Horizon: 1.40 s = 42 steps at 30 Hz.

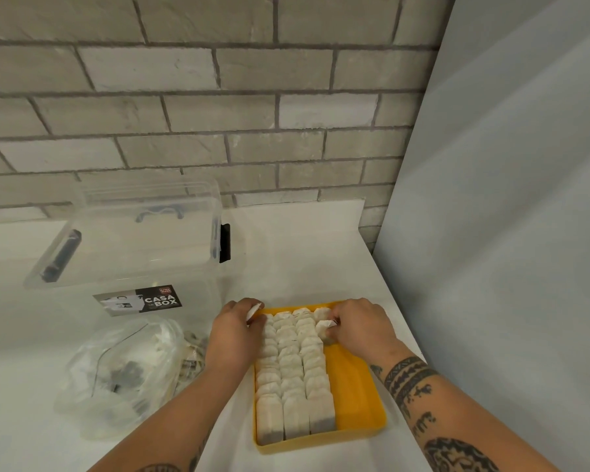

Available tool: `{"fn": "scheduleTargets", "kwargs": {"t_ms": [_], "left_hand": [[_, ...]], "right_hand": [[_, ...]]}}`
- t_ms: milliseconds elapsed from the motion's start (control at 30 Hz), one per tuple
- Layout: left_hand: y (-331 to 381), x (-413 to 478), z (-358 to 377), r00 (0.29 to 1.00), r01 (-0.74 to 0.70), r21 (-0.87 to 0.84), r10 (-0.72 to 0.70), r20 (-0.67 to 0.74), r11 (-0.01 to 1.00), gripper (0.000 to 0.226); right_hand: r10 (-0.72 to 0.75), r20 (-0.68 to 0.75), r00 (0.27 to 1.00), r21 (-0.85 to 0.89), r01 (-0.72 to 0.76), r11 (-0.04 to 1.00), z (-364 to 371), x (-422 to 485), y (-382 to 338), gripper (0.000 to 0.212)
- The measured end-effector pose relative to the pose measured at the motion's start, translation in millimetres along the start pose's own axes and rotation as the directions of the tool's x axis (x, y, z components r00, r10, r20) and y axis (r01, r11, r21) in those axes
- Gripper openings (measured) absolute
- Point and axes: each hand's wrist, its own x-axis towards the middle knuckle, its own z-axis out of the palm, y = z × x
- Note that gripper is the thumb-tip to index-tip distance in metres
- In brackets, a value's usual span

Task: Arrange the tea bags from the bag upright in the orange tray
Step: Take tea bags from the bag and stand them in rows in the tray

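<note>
Tea bags [293,369] in orange tray [358,396], one apiece in grip of left hand [232,332] and right hand [361,325]

tray [358,386] orange | tea bags [292,369] off-white | wall [218,97] grey brick | bag [116,376] clear

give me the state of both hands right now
Left hand: gripping a tea bag.
Right hand: pinching a second tea bag over the orange tray.

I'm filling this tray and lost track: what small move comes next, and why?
Probably stand the tea bag in your right grip upright in the short fourth row: three rows look full, and the tray's right strip is bare near you.
</note>
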Motion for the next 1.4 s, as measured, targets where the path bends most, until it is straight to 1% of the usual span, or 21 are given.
{"fn": "scheduleTargets", "kwargs": {"t_ms": [167, 300, 433, 567, 633, 667, 733, 800, 867, 900, 967, 1067, 1100, 1133, 1233, 1300, 1333, 1400], "left_hand": [[1, 1, 0, 1.0, 0.01, 0.004, -0.01, 0.007, 1.0, 0.023], [4, 1, -2, 1.0, 0.016, 0.02, -0.016, 0.011, 1.0, 0.024], [5, 1, -3, 1.0, 0.012, 0.012, -0.012, 0.013, 1.0, 0.026], [12, 1, -11, 1.0, 0.021, -0.037, -0.022, -0.013, 0.999, 0.033], [22, 1, -14, 0.999, 0.032, -0.082, -0.035, -0.034, 0.996, 0.038], [28, 1, -15, 0.998, 0.047, -0.115, -0.05, -0.023, 0.992, 0.042], [42, 1, -16, 0.995, 0.088, -0.185, -0.077, 0.064, 0.979, 0.052], [52, -1, -12, 0.978, 0.092, -0.23, -0.045, 0.203, 0.969, 0.069], [63, -7, -10, 0.944, 0.062, -0.237, 0.021, 0.329, 0.969, 0.077], [69, -11, -9, 0.927, 0.033, -0.24, 0.06, 0.371, 0.97, 0.076], [78, -18, -7, 0.901, -0.018, -0.258, 0.127, 0.414, 0.966, 0.074], [84, -26, -4, 0.876, 0.002, -0.314, 0.15, 0.459, 0.949, 0.078], [86, -28, -4, 0.87, 0.006, -0.312, 0.148, 0.469, 0.95, 0.075], [87, -30, -4, 0.867, 0.004, -0.303, 0.148, 0.476, 0.953, 0.069], [91, -36, -8, 0.866, 0.003, -0.318, 0.157, 0.476, 0.948, 0.037], [91, -39, -9, 0.878, -0.004, -0.344, 0.168, 0.448, 0.939, 0.014], [91, -40, -9, 0.887, -0.011, -0.348, 0.17, 0.43, 0.937, 0.008], [90, -41, -8, 0.906, -0.027, -0.344, 0.168, 0.39, 0.939, 0.009]], "right_hand": [[0.012, -0.112, 0.994, -0.048, -0.017, 0.999, 10, -1, -1, 0.022], [0.022, -0.146, 0.989, -0.096, -0.036, 0.995, 12, -1, -4, 0.018], [0.032, -0.186, 0.982, -0.061, -0.044, 0.997, 11, -3, -6, 0.015], [0.028, -0.225, 0.974, -0.022, -0.033, 0.999, 5, -7, -4, 0.013], [0.032, -0.247, 0.969, 0.051, -0.02, 0.999, -1, -10, -2, 0.013], [0.032, -0.254, 0.967, 0.113, -0.003, 0.994, -5, -11, -2, 0.012], [0.017, -0.257, 0.966, 0.306, 0.064, 0.95, -11, -14, -2, 0.01], [-0.011, -0.232, 0.973, 0.538, 0.138, 0.831, -19, -18, -6, 0.016], [-0.044, -0.197, 0.979, 0.677, 0.168, 0.716, -29, -22, -11, 0.024], [-0.061, -0.171, 0.983, 0.711, 0.166, 0.684, -33, -24, -13, 0.029], [-0.092, -0.124, 0.988, 0.725, 0.153, 0.671, -41, -29, -15, 0.03], [-0.107, -0.095, 0.99, 0.731, 0.142, 0.667, -49, -36, -14, 0.009], [-0.097, -0.095, 0.991, 0.731, 0.136, 0.668, -50, -39, -12, 0.005], [-0.084, -0.097, 0.992, 0.726, 0.128, 0.676, -51, -41, -10, 0.005], [-0.05, -0.094, 0.994, 0.691, 0.101, 0.716, -54, -46, -3, 0.009], [-0.03, -0.094, 0.995, 0.663, 0.085, 0.744, -56, -47, 2, 0.011], [-0.029, -0.094, 0.995, 0.657, 0.084, 0.75, -57, -48, 4, 0.011], [-0.049, -0.087, 0.995, 0.663, 0.094, 0.743, -57, -49, 7, 0.008]]}}
